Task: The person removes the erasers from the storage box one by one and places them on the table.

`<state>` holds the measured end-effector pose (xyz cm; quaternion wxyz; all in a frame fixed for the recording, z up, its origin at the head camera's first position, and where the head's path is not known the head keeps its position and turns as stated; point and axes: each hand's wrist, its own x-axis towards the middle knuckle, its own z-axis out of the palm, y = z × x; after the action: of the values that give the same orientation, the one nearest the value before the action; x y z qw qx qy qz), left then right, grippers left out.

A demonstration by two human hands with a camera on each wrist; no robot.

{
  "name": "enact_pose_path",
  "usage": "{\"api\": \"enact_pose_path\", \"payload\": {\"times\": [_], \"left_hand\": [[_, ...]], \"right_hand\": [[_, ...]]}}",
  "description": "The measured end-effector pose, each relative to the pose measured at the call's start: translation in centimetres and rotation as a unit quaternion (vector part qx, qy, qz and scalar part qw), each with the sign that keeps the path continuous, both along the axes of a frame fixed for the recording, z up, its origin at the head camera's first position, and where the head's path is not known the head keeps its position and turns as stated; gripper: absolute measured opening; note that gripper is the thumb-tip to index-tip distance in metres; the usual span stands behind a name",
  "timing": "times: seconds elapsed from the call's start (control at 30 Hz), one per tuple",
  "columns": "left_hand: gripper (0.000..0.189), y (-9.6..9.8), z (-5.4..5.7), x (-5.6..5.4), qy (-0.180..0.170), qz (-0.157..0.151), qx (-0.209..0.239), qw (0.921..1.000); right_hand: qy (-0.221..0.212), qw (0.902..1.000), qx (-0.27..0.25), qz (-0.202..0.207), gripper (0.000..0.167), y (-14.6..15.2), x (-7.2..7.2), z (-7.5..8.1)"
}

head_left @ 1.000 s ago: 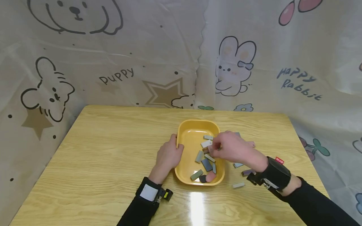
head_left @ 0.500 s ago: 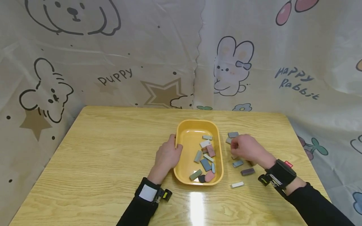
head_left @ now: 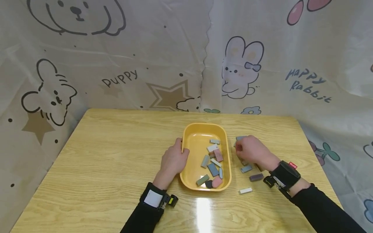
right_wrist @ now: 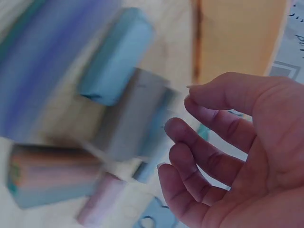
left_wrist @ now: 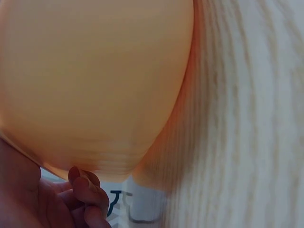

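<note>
A yellow plastic tray [head_left: 190, 171] stands near the middle of the table, with several small coloured blocks lying along its right side. My left hand [head_left: 172, 160] grips its left rim, thumb over the edge; the left wrist view shows curled fingers against the tray's outer wall [left_wrist: 95, 85]. Just right of the tray, my right hand [head_left: 253, 149] is low over loose blocks and hides some of them. In the right wrist view its fingers are bent, thumb and index tips close together with nothing visible between them. A blurred grey-brown block [right_wrist: 130, 116] and a light-blue block [right_wrist: 116, 57] lie beside the fingertips.
Around the right hand lie a blue-grey block [head_left: 246, 169], a dark purple block [head_left: 256, 177] and a white block [head_left: 245, 191] on the wooden table [head_left: 116, 155]. A printed curtain [head_left: 163, 55] hangs behind the table.
My right hand has left the tray and moved right to the loose blocks, where it has since shifted slightly. A pink block now shows in the tray. My left hand stays on the rim.
</note>
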<state>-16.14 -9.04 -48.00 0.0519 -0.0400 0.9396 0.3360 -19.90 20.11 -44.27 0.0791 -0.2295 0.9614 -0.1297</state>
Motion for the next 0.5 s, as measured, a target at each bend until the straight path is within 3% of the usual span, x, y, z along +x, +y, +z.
{"api": "enact_pose_path", "payload": {"times": [0.13,0.3,0.5], "left_hand": [[0.045,0.0,0.0,0.0,-0.003,0.003,0.002,1.0000],[0.045,0.0,0.1,0.0,-0.005,-0.001,0.007,1.0000],[0.046,-0.1,0.0,-0.1,-0.007,-0.002,0.006,1.0000]], "right_hand": [[0.034,0.9993,-0.004,0.012,0.004,-1.9,0.6,2.1],[0.045,0.9972,-0.004,0.060,0.005,-5.3,2.4,4.0],[0.011,0.9859,-0.008,0.167,0.012,-9.1,4.6,3.7]]}}
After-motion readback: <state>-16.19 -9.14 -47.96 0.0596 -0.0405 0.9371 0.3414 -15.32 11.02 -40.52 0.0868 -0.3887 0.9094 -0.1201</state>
